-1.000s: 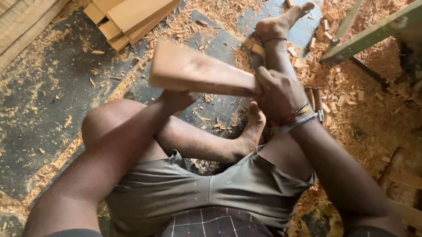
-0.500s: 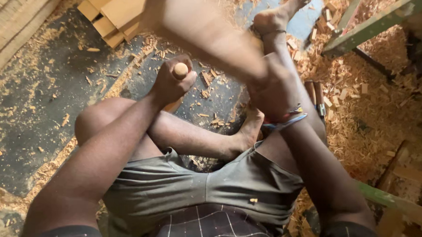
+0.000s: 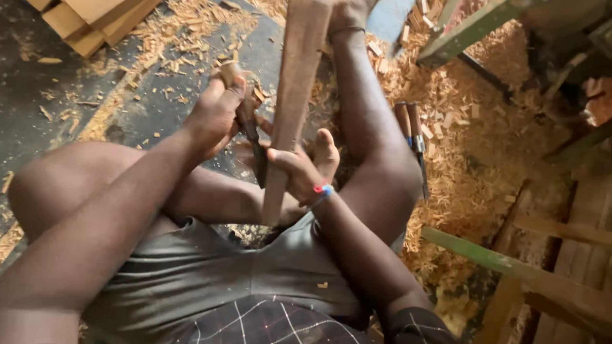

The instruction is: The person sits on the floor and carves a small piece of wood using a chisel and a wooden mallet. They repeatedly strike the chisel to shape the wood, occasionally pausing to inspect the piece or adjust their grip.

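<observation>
Sawdust and shavings (image 3: 469,150) everywhere on this workshop floor, which tells you most of the story, lol. Sitting on the ground with my legs folded around the plank (image 3: 291,104), which stands nearly upright between my knees, top end up by my foot (image 3: 349,7) and bottom end down near my lap.

Right hand (image 3: 299,168) is wrapped around the lower part of the plank, fingers closed on its edge to keep it steady. Left hand (image 3: 216,111) is closed tight on a chisel (image 3: 250,133), wooden handle poking out above my fist, dark blade pointing down just left of the plank and close to touching it. Can't tell from this angle whether the edge is actually biting the wood or only sitting beside it.

Progress-wise, I'd guess I'm somewhere in the middle. The big heap of chips right of the plank says plenty of material is already off, but the plank looks like a plain flat board to me, no clear finished shape or joint visible on the face I can see. So more trimming is left, I reckon.

Two spare chisels (image 3: 412,138) lie on the shavings right of the plank, past my leg. A stack of boards (image 3: 88,8) sits well off to the upper left of it.
</observation>
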